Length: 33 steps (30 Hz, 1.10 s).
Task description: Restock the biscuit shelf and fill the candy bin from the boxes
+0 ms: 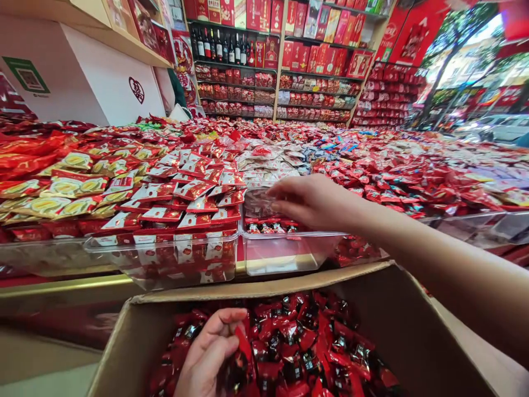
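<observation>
My left hand [212,350] is inside a cardboard box [264,288]. Its thumb and fingers are closed on the red end of a wrapped candy [244,347]. Many red-and-black wrapped candies [306,331] fill the box around it. Farther forward, my right hand [300,201] hangs over a clear plastic bin [285,256]; its fingers point left, slightly curled and apart, and I see nothing held in them. A single row of small dark-and-red wrapped candies [270,226] shows below that hand, near the bin's front edge.
Left of that bin, another clear bin [185,259] is heaped with red-and-white packets [194,190]. Gold-and-red packets [72,184] lie farther left, pale packets [268,160] behind. Shelves with bottles [223,47] and red boxes [318,58] stand at the back; a white partition [111,82] at left.
</observation>
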Each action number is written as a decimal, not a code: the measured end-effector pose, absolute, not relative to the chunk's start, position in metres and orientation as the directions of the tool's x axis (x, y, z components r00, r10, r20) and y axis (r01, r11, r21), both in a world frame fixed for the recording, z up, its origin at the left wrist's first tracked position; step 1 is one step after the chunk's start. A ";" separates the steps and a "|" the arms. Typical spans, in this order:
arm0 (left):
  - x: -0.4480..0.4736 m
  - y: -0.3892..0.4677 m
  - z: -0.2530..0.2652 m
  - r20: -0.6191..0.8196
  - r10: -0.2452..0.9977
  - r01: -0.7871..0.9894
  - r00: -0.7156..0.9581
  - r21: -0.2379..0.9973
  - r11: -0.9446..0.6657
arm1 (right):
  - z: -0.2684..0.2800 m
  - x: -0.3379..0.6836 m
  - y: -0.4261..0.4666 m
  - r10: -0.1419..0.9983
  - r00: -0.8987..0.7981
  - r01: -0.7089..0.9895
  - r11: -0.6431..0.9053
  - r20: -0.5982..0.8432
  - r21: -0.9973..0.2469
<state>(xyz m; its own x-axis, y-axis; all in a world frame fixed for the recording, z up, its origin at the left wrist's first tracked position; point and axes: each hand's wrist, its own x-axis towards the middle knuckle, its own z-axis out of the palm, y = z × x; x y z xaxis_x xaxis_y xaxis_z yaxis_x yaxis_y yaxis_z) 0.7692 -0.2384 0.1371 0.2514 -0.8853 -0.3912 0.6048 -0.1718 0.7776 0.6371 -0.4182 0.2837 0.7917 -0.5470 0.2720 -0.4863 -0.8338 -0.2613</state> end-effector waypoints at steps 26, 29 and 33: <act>0.757 -0.233 0.139 -0.240 -0.941 0.044 0.237 0.971 -0.236 | 0.165 0.591 -0.332 -0.519 0.854 -0.215 -0.298 -0.031 -0.930; 0.755 -0.232 0.148 -0.263 -0.922 0.191 0.283 0.958 -0.215 | 0.192 0.585 -0.328 -0.508 0.861 -0.262 -0.417 -0.017 -0.870; 0.759 -0.235 0.146 -0.307 -0.913 0.257 0.268 0.936 -0.239 | 0.253 0.583 -0.354 -0.615 0.747 -0.191 -0.565 0.255 -0.802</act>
<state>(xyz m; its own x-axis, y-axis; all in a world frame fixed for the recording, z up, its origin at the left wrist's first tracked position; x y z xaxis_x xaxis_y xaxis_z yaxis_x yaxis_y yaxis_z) 0.7594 -0.2349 0.1457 0.2678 -0.9134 -0.3066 0.2572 -0.2389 0.9364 0.5832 -0.3536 0.2534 0.7467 -0.6145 0.2546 -0.1915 -0.5652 -0.8024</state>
